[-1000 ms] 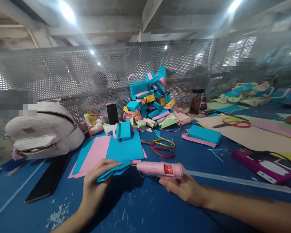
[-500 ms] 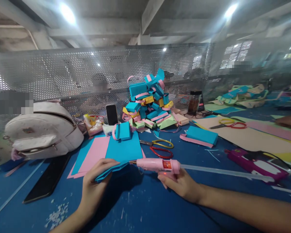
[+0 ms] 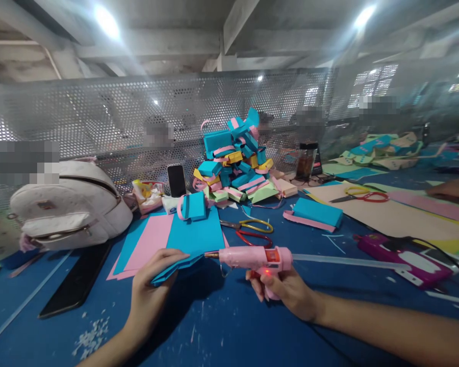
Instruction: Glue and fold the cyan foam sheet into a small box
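Note:
My left hand (image 3: 155,280) pinches a folded piece of blue paper (image 3: 181,266), thumb below and fingers on top, above the blue table. Wrapped around the handle of a pink hot glue gun (image 3: 248,257) is my right hand (image 3: 285,290). The gun's metal nozzle points left and meets or nearly meets the paper's right end; exact contact I cannot tell. A long clear glue stick (image 3: 348,261) juts from the gun's back, and a red light glows on its body. Behind the hands lie blue sheets (image 3: 195,234) and a pink sheet (image 3: 149,237).
Scissors (image 3: 254,232) lie beyond the glue gun. A heap of folded paper boxes (image 3: 233,168) rises against a perforated metal screen (image 3: 130,117). At left are a white backpack (image 3: 72,204) and a dark phone (image 3: 74,280); at right, a blue paper box (image 3: 317,213) and a purple power strip (image 3: 403,260).
The glue gun has shifted slightly right and tilted, its nozzle drawn back along the paper's edge. Fingers of my right hand now show below the gun. My left hand is almost still.

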A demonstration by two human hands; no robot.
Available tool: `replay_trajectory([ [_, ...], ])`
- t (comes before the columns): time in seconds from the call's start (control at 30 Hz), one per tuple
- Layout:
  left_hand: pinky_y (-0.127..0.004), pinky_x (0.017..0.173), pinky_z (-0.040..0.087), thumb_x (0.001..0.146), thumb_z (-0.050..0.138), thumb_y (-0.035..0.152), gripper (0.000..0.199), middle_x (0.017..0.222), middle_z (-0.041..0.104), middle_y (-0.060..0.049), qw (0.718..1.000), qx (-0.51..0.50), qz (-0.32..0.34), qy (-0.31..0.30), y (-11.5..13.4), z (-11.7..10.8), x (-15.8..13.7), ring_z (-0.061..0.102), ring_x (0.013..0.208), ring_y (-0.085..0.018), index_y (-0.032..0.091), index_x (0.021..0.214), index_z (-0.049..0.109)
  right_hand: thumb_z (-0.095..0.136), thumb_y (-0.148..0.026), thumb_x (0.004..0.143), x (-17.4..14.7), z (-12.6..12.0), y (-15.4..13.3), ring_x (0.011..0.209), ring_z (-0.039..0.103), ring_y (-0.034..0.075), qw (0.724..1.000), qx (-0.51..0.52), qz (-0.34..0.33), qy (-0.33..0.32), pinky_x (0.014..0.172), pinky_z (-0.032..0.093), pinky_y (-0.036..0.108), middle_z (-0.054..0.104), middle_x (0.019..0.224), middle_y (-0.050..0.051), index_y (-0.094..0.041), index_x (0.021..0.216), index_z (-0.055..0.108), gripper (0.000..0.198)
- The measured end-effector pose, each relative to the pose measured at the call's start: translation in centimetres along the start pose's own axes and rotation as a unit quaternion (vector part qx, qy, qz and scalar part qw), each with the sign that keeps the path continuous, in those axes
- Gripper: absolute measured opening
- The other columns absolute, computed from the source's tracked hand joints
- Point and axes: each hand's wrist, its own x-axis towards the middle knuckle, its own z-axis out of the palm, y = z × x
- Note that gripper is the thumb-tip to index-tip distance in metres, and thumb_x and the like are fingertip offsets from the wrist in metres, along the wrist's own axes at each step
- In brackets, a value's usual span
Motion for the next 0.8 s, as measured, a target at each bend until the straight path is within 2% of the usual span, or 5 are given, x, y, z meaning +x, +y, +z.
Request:
replay_trajectory([
  [0.37, -0.028, 0.076, 0.049, 0.09, 0.052, 0.011, 0.029, 0.099, 0.065, -0.005, 0.998, 0.016, 0.042, -0.036, 0.44, 0.05, -0.15, 0.063, 0.091, -0.018, 0.027, 0.107, 0.069, 0.056, -0.058, 0.085, -0.1, 0.44, -0.95, 0.053, 0.052, 0.01, 0.998, -0.006, -0.018, -0.058, 0.049, 0.044, 0.024, 0.054, 0.063, 0.002, -0.012, 0.084, 0.058, 0.046],
  [0.8, -0.027, 0.076, 0.049, 0.089, 0.056, 0.011, 0.03, 0.097, 0.066, -0.004, 0.998, 0.008, 0.043, -0.038, 0.77, 0.16, -0.27, 0.063, 0.089, -0.018, 0.03, 0.107, 0.069, 0.052, -0.057, 0.088, -0.23, 0.32, -0.71, 0.057, 0.053, 0.011, 0.998, -0.02, -0.004, -0.067, 0.052, 0.044, 0.024, 0.053, 0.065, 0.002, -0.013, 0.08, 0.057, 0.045],
])
